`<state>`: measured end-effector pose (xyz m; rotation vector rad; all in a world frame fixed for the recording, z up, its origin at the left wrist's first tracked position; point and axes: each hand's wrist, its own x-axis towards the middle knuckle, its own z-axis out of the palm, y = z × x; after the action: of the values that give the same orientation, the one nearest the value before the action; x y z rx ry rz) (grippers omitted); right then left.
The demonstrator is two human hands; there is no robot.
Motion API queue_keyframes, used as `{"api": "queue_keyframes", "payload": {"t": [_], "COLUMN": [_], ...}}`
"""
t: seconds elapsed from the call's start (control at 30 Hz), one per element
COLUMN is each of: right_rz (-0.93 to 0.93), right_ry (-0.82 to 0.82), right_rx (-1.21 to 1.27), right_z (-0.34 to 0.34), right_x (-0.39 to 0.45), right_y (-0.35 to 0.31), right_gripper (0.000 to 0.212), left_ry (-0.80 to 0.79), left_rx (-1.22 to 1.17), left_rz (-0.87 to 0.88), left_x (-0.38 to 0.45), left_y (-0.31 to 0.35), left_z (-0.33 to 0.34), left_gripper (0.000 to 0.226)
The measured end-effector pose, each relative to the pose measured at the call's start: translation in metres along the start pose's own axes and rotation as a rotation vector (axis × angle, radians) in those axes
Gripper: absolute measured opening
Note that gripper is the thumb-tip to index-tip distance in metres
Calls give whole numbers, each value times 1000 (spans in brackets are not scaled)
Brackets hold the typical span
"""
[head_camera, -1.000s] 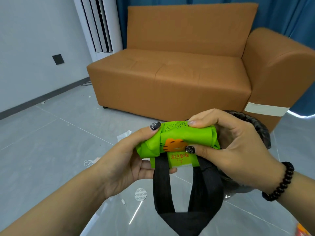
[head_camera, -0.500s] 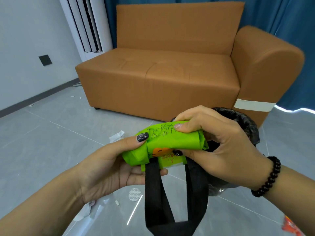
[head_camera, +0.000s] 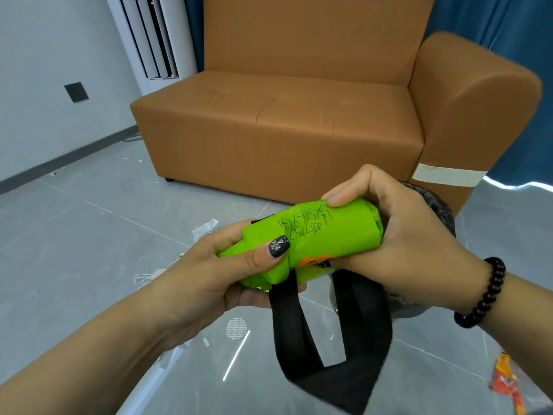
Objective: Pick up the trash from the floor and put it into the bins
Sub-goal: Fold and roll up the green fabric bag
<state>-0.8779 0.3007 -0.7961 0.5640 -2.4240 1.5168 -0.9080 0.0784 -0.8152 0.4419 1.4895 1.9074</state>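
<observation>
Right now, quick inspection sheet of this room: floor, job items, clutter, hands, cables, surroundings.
Surface: grey tiled floor, glossy, with light glare.
Job's things: rolled green bag with black handles hanging below; black-lined bin behind it, mostly hidden.
Clutter: white paper scraps, a face mask, an orange wrapper.
Hands: left hand and right hand both grip the bag.
Cables: one cord along the baseboard.
Surroundings: orange sofa, standing air conditioner, blue curtain.
</observation>
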Motion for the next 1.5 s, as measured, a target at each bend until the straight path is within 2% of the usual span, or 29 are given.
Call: {"api": "queue_keyframes", "payload": {"t": [0.1, 0.2, 0.27, 0.33, 0.4, 0.5, 0.63, 0.7, 0.8, 0.9, 0.97, 1.13, 1.27, 1.37, 1.43, 1.5], "right_rz": [135, 244, 361, 411, 426, 436, 310, 242, 101, -24, -69, -94, -24, 188, 360, 538], "right_ry": [-61, -122, -148, -144, -85, -52, 18, 64, 162, 194, 192, 171, 166, 204, 229, 197], "right_rx": [-12, 181, 392, 425, 390, 452, 420, 425, 290, 38, -53, -129, -151, -88, 134, 500], "right_z": [1, 3, 4, 5, 7, 11, 11, 11, 11, 13, 15, 20, 21, 25, 32, 36], "right_x": [3, 4, 4, 6, 7, 6, 6, 6, 7, 7, 6, 4, 2, 2, 3, 3], "right_y": [0, 2, 1, 2, 4, 4, 4, 4, 1, 1, 4, 8, 6, 8, 9, 8], "right_gripper": [57, 54, 57, 53, 39, 46, 56, 52, 42, 38, 38, 37, 49, 78, 91, 82], "left_ry": [92, 203, 249, 262, 262, 250, 289, 340, 354, 268, 214, 234, 280, 356, 416, 458], "left_rx": [125, 318, 566, 742, 782, 851, 762, 676, 299, -33, -94, -87, -46, -27, 17, 66], "left_rz": [105, 230, 325, 364, 383, 425, 387, 361, 213, 42, 1, -44, -18, 51, 98, 147], "left_x": [3, 6, 6, 6, 5, 4, 3, 4, 7, 10, 12, 13, 11, 11, 13, 14], "left_y": [0, 9, 11, 9, 4, 3, 6, 6, 2, -1, -2, -1, 3, 4, 1, -2], "left_z": [0, -3, -7, -10, -11, -10, -9, -7, -3, 0, -1, -3, -1, 3, 3, 3], "left_gripper": [49, 31, 35, 37, 37, 37, 47, 57, 62, 65, 68, 63, 56, 54, 56, 54]}}
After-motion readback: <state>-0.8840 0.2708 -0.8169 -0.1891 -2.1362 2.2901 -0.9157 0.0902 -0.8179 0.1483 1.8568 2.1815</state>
